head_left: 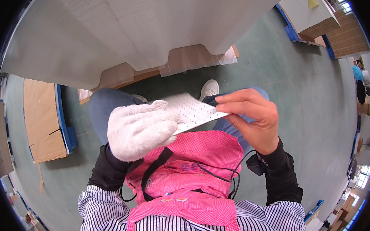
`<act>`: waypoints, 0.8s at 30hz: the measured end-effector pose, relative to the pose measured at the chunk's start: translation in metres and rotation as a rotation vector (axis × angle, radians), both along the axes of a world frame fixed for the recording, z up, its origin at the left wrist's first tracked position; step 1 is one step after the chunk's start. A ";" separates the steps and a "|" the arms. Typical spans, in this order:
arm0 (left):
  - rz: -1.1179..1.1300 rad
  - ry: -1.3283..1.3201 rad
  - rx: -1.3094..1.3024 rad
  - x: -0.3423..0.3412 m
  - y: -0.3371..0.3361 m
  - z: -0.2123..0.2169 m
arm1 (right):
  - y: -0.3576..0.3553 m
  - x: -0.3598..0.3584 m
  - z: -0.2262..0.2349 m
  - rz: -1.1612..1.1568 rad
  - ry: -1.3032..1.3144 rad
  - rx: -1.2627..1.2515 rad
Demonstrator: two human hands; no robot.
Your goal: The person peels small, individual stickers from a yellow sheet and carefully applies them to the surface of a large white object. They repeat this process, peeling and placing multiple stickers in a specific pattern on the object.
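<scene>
A white sheet (192,112) printed with rows of small dark marks, like a sheet of labels, is held tilted above my lap. My left hand (139,130), in a fluffy white mitten-like glove, closes on its left side, and the glove hides part of the sheet. At the opposite corner my bare right hand (254,118) pinches the sheet between thumb and fingers. Whether a single label sits at those fingertips is too small to tell. Below the sheet lies a pink checked apron (190,170) with a black strap and a thin black cable across it.
A large stack of pale, wavy-edged sheets (126,33) rises directly ahead, with cardboard under it. To the left, flat cardboard (44,120) lies on a blue pallet (70,136). Boxes (309,15) stand on blue pallets at far right. Green floor (311,105) extends rightward.
</scene>
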State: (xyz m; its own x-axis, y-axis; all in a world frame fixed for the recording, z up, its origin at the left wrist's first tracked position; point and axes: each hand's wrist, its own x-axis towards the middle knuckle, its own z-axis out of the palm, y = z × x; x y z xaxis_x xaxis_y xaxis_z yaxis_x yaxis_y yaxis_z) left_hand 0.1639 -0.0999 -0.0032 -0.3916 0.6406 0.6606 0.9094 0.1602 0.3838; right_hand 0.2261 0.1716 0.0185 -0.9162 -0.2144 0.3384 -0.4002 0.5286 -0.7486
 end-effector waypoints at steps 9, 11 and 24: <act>0.005 0.191 -0.082 0.011 0.009 0.003 | -0.012 0.003 0.012 0.063 0.192 0.226; 0.002 0.185 -0.067 0.012 0.011 0.004 | -0.011 0.003 0.011 0.075 0.234 0.242; -0.012 -0.030 -0.008 0.014 0.014 -0.013 | -0.024 0.009 0.005 -0.018 0.230 0.166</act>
